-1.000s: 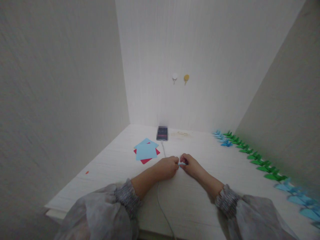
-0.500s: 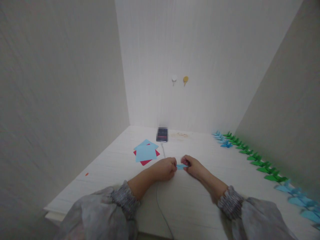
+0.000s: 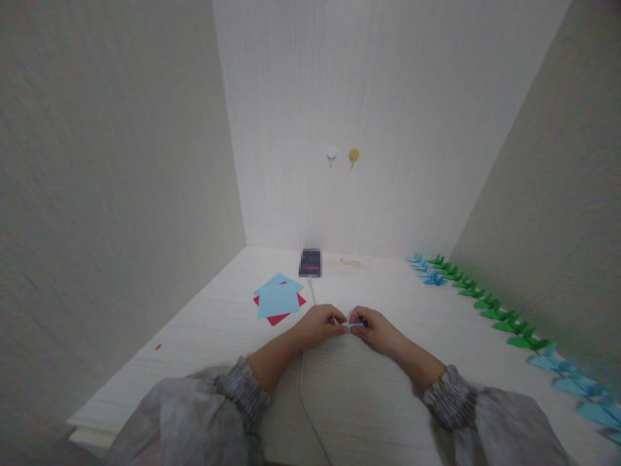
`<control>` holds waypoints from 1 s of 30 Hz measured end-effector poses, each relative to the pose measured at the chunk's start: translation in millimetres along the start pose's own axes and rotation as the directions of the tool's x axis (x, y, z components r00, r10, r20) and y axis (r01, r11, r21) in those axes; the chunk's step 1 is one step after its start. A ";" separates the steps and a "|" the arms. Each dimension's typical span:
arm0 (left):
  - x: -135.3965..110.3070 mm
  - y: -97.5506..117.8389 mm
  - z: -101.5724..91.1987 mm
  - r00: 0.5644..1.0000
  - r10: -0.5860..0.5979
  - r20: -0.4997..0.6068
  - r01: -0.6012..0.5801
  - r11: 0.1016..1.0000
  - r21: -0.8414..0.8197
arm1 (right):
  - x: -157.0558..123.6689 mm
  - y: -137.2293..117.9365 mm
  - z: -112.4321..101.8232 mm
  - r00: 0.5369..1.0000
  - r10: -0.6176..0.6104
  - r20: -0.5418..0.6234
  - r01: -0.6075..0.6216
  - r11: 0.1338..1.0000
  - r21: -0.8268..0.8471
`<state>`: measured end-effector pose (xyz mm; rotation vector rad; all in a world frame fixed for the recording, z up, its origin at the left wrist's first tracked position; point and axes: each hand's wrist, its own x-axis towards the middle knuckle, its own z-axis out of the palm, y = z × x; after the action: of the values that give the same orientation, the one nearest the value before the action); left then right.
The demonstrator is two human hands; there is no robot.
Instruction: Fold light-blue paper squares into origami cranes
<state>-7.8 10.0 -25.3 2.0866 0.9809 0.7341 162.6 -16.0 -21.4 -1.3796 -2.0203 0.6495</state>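
Between my fingertips, near the middle of the table, is a small folded piece of light blue paper; most of it is covered by my fingers. My left hand pinches its left end with thumb and forefinger. Its right end is gripped by my right hand, fingers curled over it. To the left of my hands lies a loose pile of square sheets, with a light blue sheet on top and a red sheet showing beneath.
A row of green paper cranes runs along the right wall, with light blue cranes nearer me. A phone-like dark device, blurred out, stands at the back with a white cable. An orange scrap lies left. Two hooks hang on the wall.
My right hand has closed in towards my left, its fingers now down on the paper. Less of the blue paper shows between them. The whole view has shifted slightly.
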 end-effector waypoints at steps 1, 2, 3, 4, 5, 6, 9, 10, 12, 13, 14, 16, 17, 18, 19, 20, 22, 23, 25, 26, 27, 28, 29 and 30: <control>0.0 1.1 0.1 1.000 -0.014 0.022 0.015 0.998 -0.053 | 0.6 -0.3 -0.9 1.000 0.008 -0.013 -0.007 0.998 0.057; 0.3 2.5 0.3 0.999 -0.035 0.026 0.038 0.991 -0.130 | 1.4 -1.2 -1.4 0.998 0.012 -0.055 -0.004 0.991 0.132; 1.1 4.3 0.7 0.998 -0.063 0.008 0.063 0.972 -0.228 | 2.4 -2.8 -1.4 0.992 0.015 -0.126 0.013 0.975 0.221; 2.1 6.6 1.2 0.995 -0.095 -0.015 0.085 0.937 -0.339 | 3.3 -5.0 -0.9 0.977 0.024 -0.210 0.044 0.950 0.310; 3.1 9.2 1.8 0.987 -0.140 -0.072 0.091 0.881 -0.463 | 4.0 -7.6 0.3 0.956 0.040 -0.292 0.082 0.916 0.393; 4.0 12.1 2.4 0.976 -0.182 -0.122 0.083 0.820 -0.566 | 4.5 -10.5 2.1 0.937 0.054 -0.346 0.118 0.881 0.458; 4.7 20.1 3.8 0.944 -0.278 -0.179 0.058 0.674 -0.737 | 4.1 -18.0 9.2 0.938 0.073 -0.338 0.119 0.850 0.513; 4.3 21.9 4.0 0.935 -0.294 -0.195 0.047 0.653 -0.756 | 3.6 -19.8 11.5 0.946 0.075 -0.315 0.093 0.868 0.487; 3.0 23.9 4.2 0.933 -0.300 -0.200 0.032 0.620 -0.784 | 2.8 -21.9 14.7 0.949 0.084 -0.305 0.053 0.908 0.415; 2.4 24.1 4.3 0.935 -0.299 -0.193 0.031 0.609 -0.792 | 2.6 -22.5 15.5 0.944 0.088 -0.318 0.044 0.921 0.386; 1.9 24.2 4.4 0.938 -0.296 -0.183 0.033 0.600 -0.800 | 2.6 -22.8 15.7 0.937 0.093 -0.338 0.041 0.928 0.371; 1.2 24.1 4.8 0.942 -0.292 -0.165 0.041 0.588 -0.808 | 2.9 -22.8 15.0 0.926 0.100 -0.365 0.047 0.927 0.372; 0.9 24.1 5.0 0.944 -0.290 -0.159 0.044 0.585 -0.810 | 3.0 -22.6 14.4 0.924 0.101 -0.369 0.048 0.926 0.375; 0.7 24.2 5.3 0.945 -0.287 -0.154 0.044 0.581 -0.813 | 3.0 -22.3 13.9 0.924 0.099 -0.368 0.049 0.927 0.371; 0.4 24.3 5.5 0.947 -0.284 -0.150 0.043 0.576 -0.816 | 2.9 -22.0 13.4 0.925 0.095 -0.368 0.048 0.932 0.360; 0.1 24.3 5.8 0.948 -0.282 -0.146 0.044 0.573 -0.819 | 2.7 -21.7 13.0 0.926 0.090 -0.367 0.044 0.938 0.343; -0.5 24.0 6.3 0.951 -0.281 -0.132 0.053 0.566 -0.823 | 2.1 -21.1 12.4 0.921 0.088 -0.379 0.038 0.949 0.314; -0.8 23.6 6.6 0.953 -0.277 -0.121 0.058 0.562 -0.825 | 1.7 -21.0 12.0 0.918 0.089 -0.386 0.038 0.950 0.309; -1.3 22.8 7.1 0.962 -0.253 -0.101 0.057 0.549 -0.834 | 0.9 -21.2 11.1 0.914 0.096 -0.393 0.036 0.948 0.316; -1.5 22.5 7.3 0.967 -0.237 -0.093 0.052 0.541 -0.839 | 0.6 -21.6 10.4 0.914 0.100 -0.392 0.034 0.946 0.322; -1.8 22.4 7.4 0.971 -0.221 -0.087 0.046 0.533 -0.845 | 0.4 -22.1 9.8 0.914 0.104 -0.392 0.033 0.944 0.328; -2.0 22.4 7.4 0.975 -0.204 -0.084 0.038 0.528 -0.848 | 0.3 -22.7 9.2 0.914 0.108 -0.391 0.031 0.943 0.332; -2.2 22.6 7.4 0.979 -0.186 -0.082 0.029 0.526 -0.850 | 0.2 -23.2 8.6 0.914 0.112 -0.390 0.028 0.942 0.335; -2.5 22.9 7.3 0.982 -0.170 -0.081 0.021 0.526 -0.850 | 0.2 -23.7 8.2 0.914 0.116 -0.390 0.024 0.941 0.336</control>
<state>5.6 -5.2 -12.0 1.0955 0.5922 1.0605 141.4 -24.4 -10.8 -1.2390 -1.4747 0.6320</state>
